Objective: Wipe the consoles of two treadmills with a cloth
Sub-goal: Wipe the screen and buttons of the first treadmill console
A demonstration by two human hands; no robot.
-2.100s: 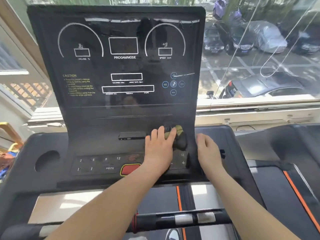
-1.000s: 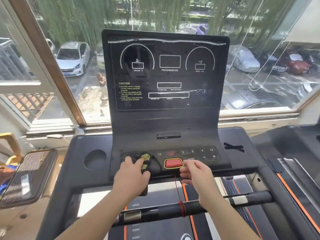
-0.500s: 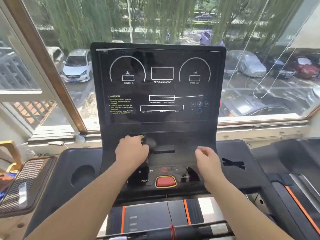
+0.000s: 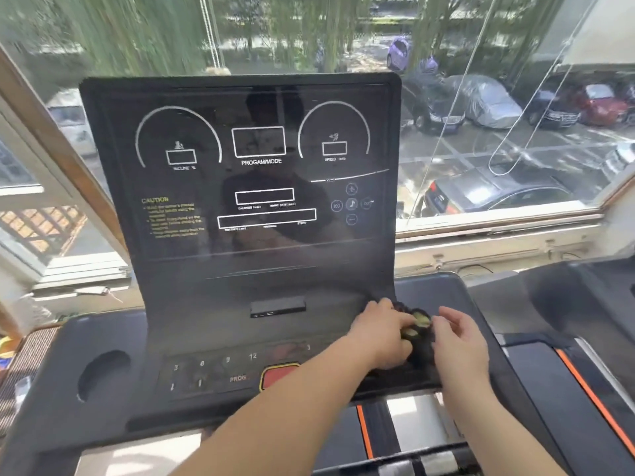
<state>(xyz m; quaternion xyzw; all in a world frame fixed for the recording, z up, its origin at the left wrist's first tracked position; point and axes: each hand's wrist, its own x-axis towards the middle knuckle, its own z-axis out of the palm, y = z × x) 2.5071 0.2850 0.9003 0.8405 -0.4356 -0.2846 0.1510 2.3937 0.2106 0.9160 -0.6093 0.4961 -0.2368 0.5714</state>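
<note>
Since frame's kinda blurry, rough notes: round cup recess (image 4: 103, 374) far left of treadmill console (image 4: 261, 276), red button (image 4: 278, 374) low centre. Left hand (image 4: 381, 333) curled over dark cloth (image 4: 417, 324) with yellowish patches, gripping it at console's lower right corner. Right hand (image 4: 458, 338) just beside cloth, fingers loosely bent, can't tell if gripping. Second treadmill (image 4: 567, 304) far right.

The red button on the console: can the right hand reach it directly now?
Probably not directly. The left hand grips the cloth, and its forearm lies between the right hand and the red button; going over it looks needed.
</note>
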